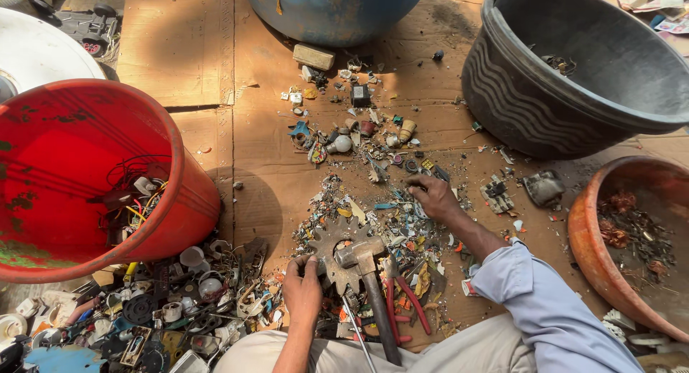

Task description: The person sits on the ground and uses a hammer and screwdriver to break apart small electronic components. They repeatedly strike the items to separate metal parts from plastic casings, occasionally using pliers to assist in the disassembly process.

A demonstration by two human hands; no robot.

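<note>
Sorting of small scrap appears in hand. The left hand (302, 290) grips the toothed metal plate (331, 245) just left of the hammer (362, 262); the right hand (433, 196), fingers curled down, picks among fragments (391, 222) beyond the hammer. A firm pinch on one fragment seems called for next.

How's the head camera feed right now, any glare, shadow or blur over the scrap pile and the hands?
Head view: mostly even shade, with a sunlit band across the cardboard at the top; no harsh glare. The left hand and right hand are sharp, as is the hammer. Wide-angle bend curves the red tub and black tub at the edges; the black tub's inside is dark.
</note>
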